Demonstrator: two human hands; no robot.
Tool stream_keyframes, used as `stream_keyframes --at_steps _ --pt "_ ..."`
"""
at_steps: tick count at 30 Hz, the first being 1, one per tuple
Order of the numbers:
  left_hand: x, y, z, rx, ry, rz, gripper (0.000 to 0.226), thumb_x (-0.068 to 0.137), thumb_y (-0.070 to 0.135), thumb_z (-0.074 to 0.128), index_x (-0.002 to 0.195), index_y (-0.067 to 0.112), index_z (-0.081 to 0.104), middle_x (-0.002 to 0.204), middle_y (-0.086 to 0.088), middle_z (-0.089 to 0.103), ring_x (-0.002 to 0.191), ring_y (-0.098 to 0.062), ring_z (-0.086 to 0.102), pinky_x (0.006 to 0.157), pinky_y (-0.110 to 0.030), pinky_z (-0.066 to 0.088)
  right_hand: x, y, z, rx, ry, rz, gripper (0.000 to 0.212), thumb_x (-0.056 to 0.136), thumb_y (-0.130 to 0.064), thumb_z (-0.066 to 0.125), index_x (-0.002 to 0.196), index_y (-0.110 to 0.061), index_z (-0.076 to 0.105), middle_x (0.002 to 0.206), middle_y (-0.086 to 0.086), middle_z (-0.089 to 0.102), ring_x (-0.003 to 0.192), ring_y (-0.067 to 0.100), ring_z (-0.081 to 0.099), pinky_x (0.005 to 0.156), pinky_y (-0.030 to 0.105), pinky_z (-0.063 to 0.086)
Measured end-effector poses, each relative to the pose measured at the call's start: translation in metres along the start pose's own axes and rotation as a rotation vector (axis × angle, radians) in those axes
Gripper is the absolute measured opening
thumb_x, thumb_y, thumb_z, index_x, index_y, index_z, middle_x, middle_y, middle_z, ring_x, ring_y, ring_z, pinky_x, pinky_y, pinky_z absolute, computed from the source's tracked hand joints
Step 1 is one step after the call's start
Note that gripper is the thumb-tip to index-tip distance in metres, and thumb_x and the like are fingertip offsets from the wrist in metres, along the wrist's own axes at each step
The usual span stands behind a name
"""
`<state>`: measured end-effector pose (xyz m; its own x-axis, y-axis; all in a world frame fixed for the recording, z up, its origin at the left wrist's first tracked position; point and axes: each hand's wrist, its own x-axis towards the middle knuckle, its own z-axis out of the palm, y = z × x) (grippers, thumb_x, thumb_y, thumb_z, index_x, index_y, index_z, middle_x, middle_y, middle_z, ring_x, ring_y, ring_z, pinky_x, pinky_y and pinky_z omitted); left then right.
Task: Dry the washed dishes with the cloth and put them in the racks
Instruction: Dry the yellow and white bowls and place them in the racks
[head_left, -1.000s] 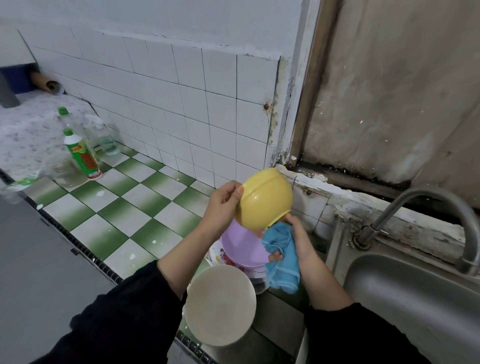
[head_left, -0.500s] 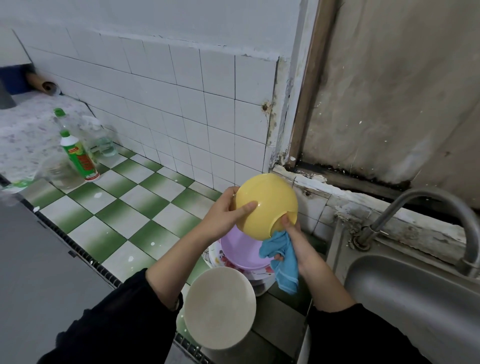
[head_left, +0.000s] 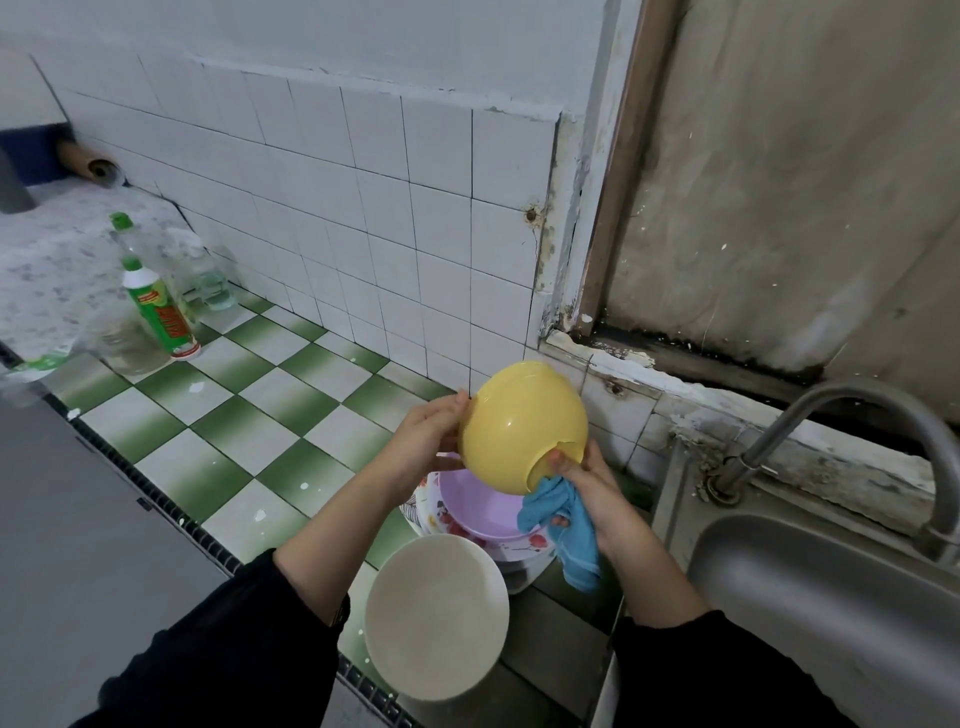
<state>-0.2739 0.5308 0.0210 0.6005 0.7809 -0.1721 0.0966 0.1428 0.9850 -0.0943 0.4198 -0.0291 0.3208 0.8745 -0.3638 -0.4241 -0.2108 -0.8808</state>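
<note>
The left hand curls round the bowl at its 9 o'clock edge, up over the pile. The right hand grips the cloth at 5 o'clock; best to rub all round, holding tight.

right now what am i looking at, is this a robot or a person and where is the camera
No robot: these are a person's two bare hands. The one current picture comes from a wide-angle camera on the person's head, looking down at a kitchen counter. The left grip holds a yellow bowl by its rim, in the air, underside toward the camera. The right grip holds a blue cloth at the bowl's base. Below, on the green-and-white tiled counter, a purple bowl sits on a flowered plate, with a cream round dish nearer. A green soap bottle stands far left; a steel sink and tap are on the right.
</note>
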Motion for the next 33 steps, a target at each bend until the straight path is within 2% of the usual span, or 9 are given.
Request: stream_keyframes --at_steps 5,10,13,15,17,19,24,29,33 --pt "0.004 0.002 0.003 -0.038 0.149 -0.027 0.018 0.098 0.014 0.053 0.086 0.014 0.066 0.075 -0.005 0.054 0.068 -0.025 0.05 0.071 -0.037 0.051 0.005 0.002 -0.001 -0.04 0.015 -0.057 0.099 0.052 -0.03 0.083 0.141 -0.028 0.039 0.121 0.013 0.059 0.082 0.032 0.065 0.043 0.028 0.046" --pt "0.004 0.003 0.009 -0.127 0.24 -0.059 0.019 0.096 0.015 0.057 0.079 0.014 0.066 0.074 -0.007 0.052 0.063 -0.024 0.049 0.065 -0.035 0.049 0.006 0.004 -0.002 -0.026 0.025 -0.094 0.091 0.058 -0.025 0.08 0.14 -0.032 0.04 0.121 0.007 0.06 0.091 0.032 0.066 0.046 0.03 0.049" --pt "0.003 0.006 0.007 -0.122 0.179 -0.109 0.013 0.092 0.02 0.062 0.081 0.014 0.066 0.079 -0.006 0.055 0.068 -0.026 0.051 0.07 -0.042 0.05 0.007 0.006 -0.009 -0.009 -0.02 -0.086 0.096 0.06 -0.024 0.085 0.143 -0.033 0.038 0.128 0.011 0.057 0.092 0.033 0.066 0.045 0.029 0.048" --pt "0.001 0.012 0.005 -0.06 0.093 -0.199 0.022 0.078 0.036 0.068 0.088 0.017 0.066 0.084 -0.006 0.058 0.075 -0.027 0.054 0.069 -0.041 0.05 0.007 0.006 -0.014 0.002 -0.069 -0.088 0.108 0.053 -0.028 0.095 0.144 -0.032 0.038 0.131 0.013 0.055 0.088 0.031 0.066 0.044 0.028 0.048" --pt "0.0 0.017 0.004 0.04 0.005 -0.255 0.041 0.069 0.05 0.066 0.099 0.021 0.065 0.097 -0.005 0.062 0.087 -0.027 0.057 0.069 -0.036 0.05 0.009 0.006 -0.017 -0.043 -0.104 -0.099 0.119 0.038 -0.033 0.098 0.141 -0.034 0.039 0.137 0.011 0.051 0.103 0.033 0.063 0.053 0.031 0.054" --pt "0.003 0.018 0.004 0.044 -0.025 -0.229 0.039 0.078 0.046 0.068 0.106 0.019 0.065 0.107 -0.007 0.065 0.096 -0.027 0.061 0.075 -0.036 0.052 0.012 0.006 -0.017 -0.07 -0.105 -0.116 0.107 0.038 -0.032 0.093 0.132 -0.042 0.043 0.143 0.007 0.045 0.12 0.037 0.055 0.062 0.032 0.056" --pt "0.004 0.018 0.013 -0.338 0.029 -0.264 0.017 0.096 0.022 0.054 0.099 0.011 0.066 0.085 -0.004 0.072 0.082 -0.023 0.065 0.071 -0.037 0.051 0.012 0.004 -0.017 -0.051 -0.143 -0.099 0.101 0.031 -0.044 0.098 0.119 -0.051 0.047 0.141 0.008 0.048 0.122 0.041 0.052 0.056 0.026 0.054" --pt "0.004 0.017 0.02 -0.381 0.107 -0.363 0.014 0.098 0.019 0.051 0.089 0.016 0.062 0.062 0.002 0.068 0.069 -0.019 0.058 0.058 -0.031 0.043 0.01 0.002 -0.022 -0.012 -0.142 -0.088 0.079 0.063 -0.012 0.081 0.125 -0.043 0.042 0.14 0.014 0.046 0.1 0.033 0.06 0.049 0.027 0.052" --pt "0.005 0.021 0.024 -0.386 0.163 -0.413 0.01 0.096 0.019 0.056 0.099 0.011 0.062 0.086 -0.007 0.063 0.077 -0.025 0.056 0.067 -0.035 0.044 0.014 0.009 -0.025 -0.003 -0.176 -0.047 0.119 0.032 -0.038 0.1 0.135 -0.042 0.039 0.137 0.009 0.05 0.108 0.034 0.061 0.062 0.034 0.056"
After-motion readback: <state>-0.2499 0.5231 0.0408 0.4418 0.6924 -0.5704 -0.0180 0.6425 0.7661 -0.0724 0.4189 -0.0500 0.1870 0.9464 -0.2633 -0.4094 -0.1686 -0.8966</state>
